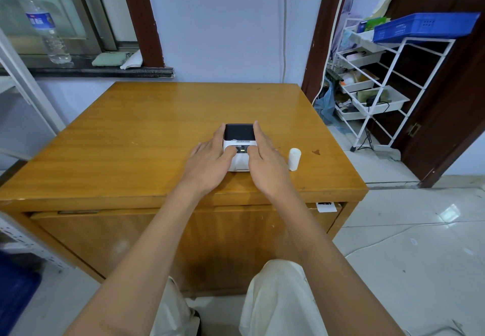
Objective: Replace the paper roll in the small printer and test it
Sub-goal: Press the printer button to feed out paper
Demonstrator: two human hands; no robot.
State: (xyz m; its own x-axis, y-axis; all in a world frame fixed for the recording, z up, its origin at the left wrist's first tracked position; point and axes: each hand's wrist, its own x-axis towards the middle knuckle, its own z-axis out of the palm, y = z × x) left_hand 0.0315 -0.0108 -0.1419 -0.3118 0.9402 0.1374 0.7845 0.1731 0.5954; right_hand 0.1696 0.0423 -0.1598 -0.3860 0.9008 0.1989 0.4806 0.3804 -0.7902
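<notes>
A small white printer (239, 136) with a black lid sits on the wooden table (147, 136), near its front edge. My left hand (210, 163) lies along the printer's left side, thumb on the white front panel. My right hand (266, 163) flanks the right side, its thumb also on the front panel and its index finger stretched along the black lid's edge. Both hands press against the printer from either side. A white paper roll (294, 159) stands upright on the table just right of my right hand, apart from it.
A white wire shelf cart (388, 83) with trays and a blue basket (425, 27) stands to the right by a dark door frame. A water bottle (47, 26) stands on the window sill at the far left. A wall lies behind the table.
</notes>
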